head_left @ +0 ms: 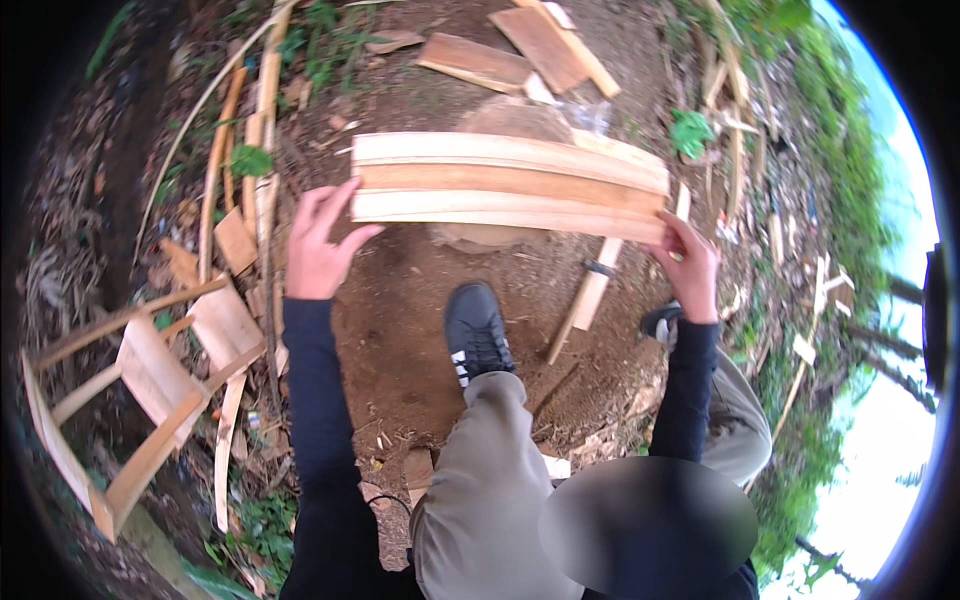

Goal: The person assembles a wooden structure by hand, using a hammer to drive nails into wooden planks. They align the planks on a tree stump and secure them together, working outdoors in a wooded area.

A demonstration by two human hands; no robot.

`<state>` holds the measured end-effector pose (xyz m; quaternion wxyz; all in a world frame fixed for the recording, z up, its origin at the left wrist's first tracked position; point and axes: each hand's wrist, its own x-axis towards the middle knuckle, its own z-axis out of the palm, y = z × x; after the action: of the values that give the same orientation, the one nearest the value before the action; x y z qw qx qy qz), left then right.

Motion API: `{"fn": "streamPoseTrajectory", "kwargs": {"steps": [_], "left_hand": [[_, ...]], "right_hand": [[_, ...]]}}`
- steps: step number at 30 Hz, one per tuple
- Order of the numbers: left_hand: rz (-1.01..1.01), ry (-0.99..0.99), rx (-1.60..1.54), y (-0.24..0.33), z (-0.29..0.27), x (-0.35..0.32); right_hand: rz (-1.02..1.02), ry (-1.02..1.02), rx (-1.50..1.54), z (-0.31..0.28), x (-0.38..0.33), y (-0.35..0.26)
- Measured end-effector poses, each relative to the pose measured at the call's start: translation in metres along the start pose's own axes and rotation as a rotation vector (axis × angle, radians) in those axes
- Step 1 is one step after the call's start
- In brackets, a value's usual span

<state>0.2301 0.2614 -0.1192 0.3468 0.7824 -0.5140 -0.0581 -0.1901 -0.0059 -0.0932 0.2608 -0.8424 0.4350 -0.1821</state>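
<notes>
A stack of three long pale wooden planks (505, 182) lies crosswise on a tree stump (510, 125) in front of me. My left hand (318, 240) rests against the planks' left ends, fingers spread, thumb under the lowest plank. My right hand (688, 262) grips the right end of the stack, fingers curled around the near edge. Both arms wear dark long sleeves. My left foot in a black shoe (475, 330) stands on the bare earth below the planks.
A wooden frame of slats (150, 385) lies at the lower left. Loose boards (500, 62) lie beyond the stump. Thin wood strips (260, 150) stand at the left. A tool with a wooden handle (590, 290) lies beside the stump. Offcuts and greenery ring the dirt patch.
</notes>
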Motion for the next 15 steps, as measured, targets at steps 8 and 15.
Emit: {"fn": "streamPoseTrajectory", "kwargs": {"steps": [8,15], "left_hand": [[0.33,-0.113,0.312,0.018,-0.011,0.023],[0.405,-0.18,0.266,0.012,-0.014,0.031]], "right_hand": [[-0.371,-0.036,-0.342,-0.008,0.014,-0.04],[-0.418,-0.069,-0.369,-0.008,0.017,-0.04]]}}
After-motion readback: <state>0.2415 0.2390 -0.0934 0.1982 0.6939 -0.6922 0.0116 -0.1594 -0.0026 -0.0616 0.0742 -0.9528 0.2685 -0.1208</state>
